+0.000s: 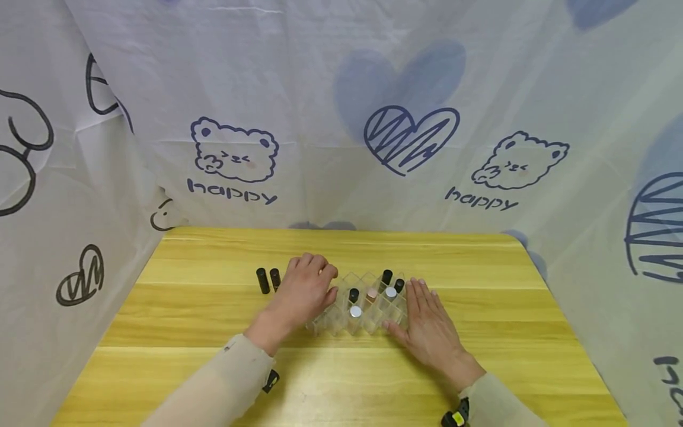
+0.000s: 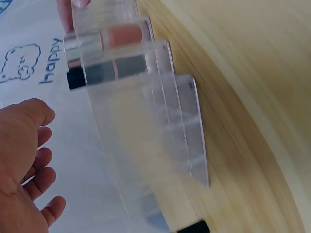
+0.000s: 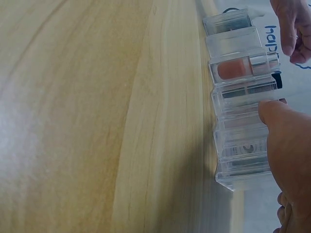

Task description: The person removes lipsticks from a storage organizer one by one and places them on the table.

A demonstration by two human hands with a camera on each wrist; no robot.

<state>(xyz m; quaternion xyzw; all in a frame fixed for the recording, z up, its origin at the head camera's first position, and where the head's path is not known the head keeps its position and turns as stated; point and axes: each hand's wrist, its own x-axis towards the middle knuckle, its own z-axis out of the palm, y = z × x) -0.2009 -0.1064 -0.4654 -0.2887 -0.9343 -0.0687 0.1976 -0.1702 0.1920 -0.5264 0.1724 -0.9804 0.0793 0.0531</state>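
A clear plastic lipstick organizer (image 1: 370, 324) with diamond-shaped cells stands on the table. Several tubes are upright in it: black-capped ones (image 1: 354, 295), silver-topped ones (image 1: 356, 312) and a pink-topped one (image 1: 372, 294). Over the organizer's left end hovers my left hand (image 1: 306, 284), its fingers loosely bent; the left wrist view shows this hand (image 2: 24, 160) holding nothing, apart from the clear wall. My right hand (image 1: 429, 326) lies along the organizer's right side with straight fingers. Its thumb (image 3: 279, 114) touches the front part of the organizer.
Two black lipstick tubes (image 1: 262, 281) stand on the wooden table (image 1: 341, 379) left of the organizer, the second partly beside my left hand. A printed white cloth (image 1: 320, 178) hangs behind the table and along both sides.
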